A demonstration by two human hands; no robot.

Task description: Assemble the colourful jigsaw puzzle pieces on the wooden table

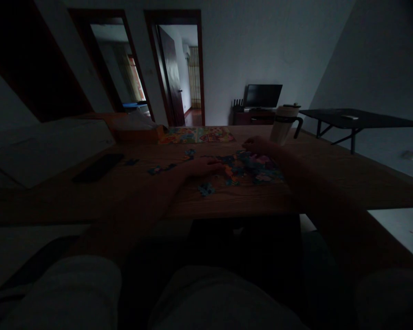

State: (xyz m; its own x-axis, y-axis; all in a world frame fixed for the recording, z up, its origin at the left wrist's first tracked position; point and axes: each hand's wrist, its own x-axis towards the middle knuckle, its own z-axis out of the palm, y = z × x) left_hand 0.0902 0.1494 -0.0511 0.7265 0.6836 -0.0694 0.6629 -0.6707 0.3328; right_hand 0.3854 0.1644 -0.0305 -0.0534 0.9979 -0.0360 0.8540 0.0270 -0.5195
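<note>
Loose jigsaw puzzle pieces [261,174], mostly blue-green with some orange and pink, lie in a heap on the wooden table [179,201]. My left hand [204,167] rests low at the heap's left edge, its fingers stretched out to the right. Over the far side of the heap is my right hand [259,145], its fingers curled and closed; in the dim light I cannot make out what is in them. Near my left wrist lies a small cluster of pieces [205,189]. A joined strip of pieces [163,168] runs off to the left.
A colourful printed sheet [199,134] lies at the far edge beside an orange box [137,134]. A handled tumbler [284,123] stands beyond my right hand. At the left is a dark flat object [98,167]. A black folding table [365,118] stands to the right.
</note>
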